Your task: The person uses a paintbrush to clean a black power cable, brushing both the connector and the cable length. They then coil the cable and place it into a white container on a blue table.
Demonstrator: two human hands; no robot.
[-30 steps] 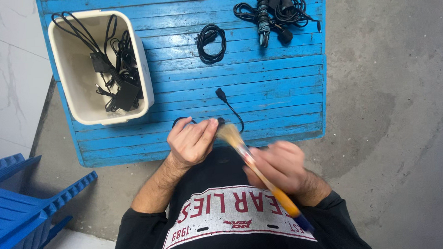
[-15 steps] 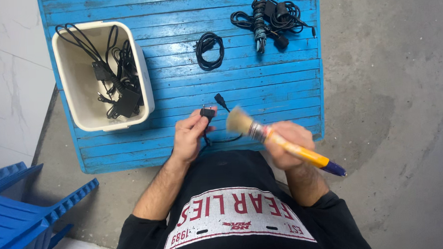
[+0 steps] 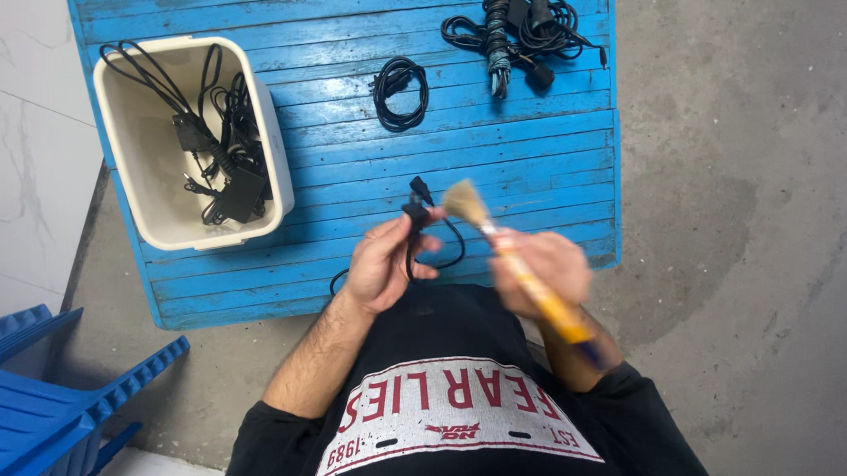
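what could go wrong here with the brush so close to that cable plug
The right hand and its brush are motion-blurred, so a fast stroke could knock the small black plug out of the left hand, which seems to hold it only at the fingertips. The cable's loop hangs just under the bristles and might snag. Loosened dust may settle on the coiled cable on the blue table.

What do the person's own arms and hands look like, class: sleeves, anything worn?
Both arms wear black sleeves pushed up toward the elbows, leaving bare forearms. The left hand and right hand are bare, with no gloves; the right is motion-blurred. No rings or watch are visible.
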